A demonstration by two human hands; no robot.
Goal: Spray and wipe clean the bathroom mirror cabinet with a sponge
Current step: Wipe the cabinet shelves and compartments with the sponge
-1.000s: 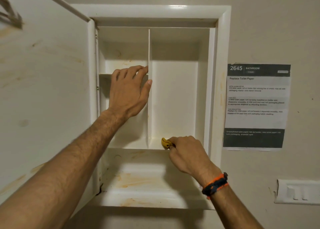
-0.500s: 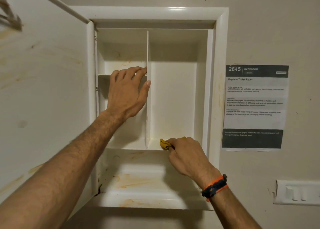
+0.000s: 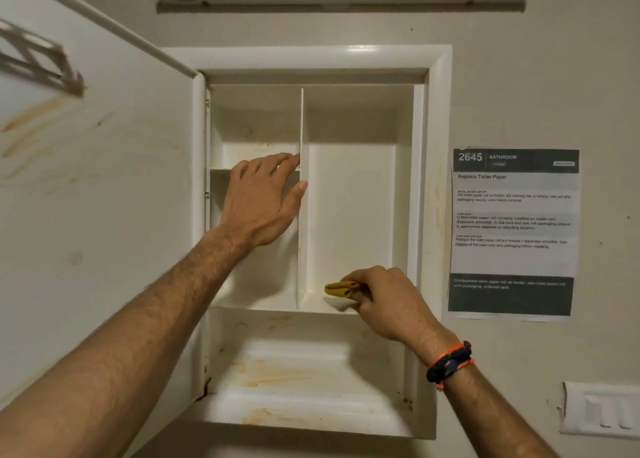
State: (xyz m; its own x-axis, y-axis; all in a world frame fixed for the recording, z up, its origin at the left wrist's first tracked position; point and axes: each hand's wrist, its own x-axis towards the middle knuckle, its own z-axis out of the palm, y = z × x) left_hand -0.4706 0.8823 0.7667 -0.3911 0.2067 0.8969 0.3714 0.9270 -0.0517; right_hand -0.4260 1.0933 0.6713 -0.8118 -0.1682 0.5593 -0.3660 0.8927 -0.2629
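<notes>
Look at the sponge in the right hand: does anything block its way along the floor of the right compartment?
Nothing visible does. The right hand grips the yellow sponge at the floor of the right compartment, which is bare up to the vertical divider.

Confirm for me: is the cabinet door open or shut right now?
Open. The cabinet door is swung out to the left, exposing the inner compartments, where the right hand holds the yellow sponge.

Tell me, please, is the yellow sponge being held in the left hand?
No, the right hand grips the yellow sponge in the cabinet's right compartment, while the left hand rests on the shelf edge.
</notes>
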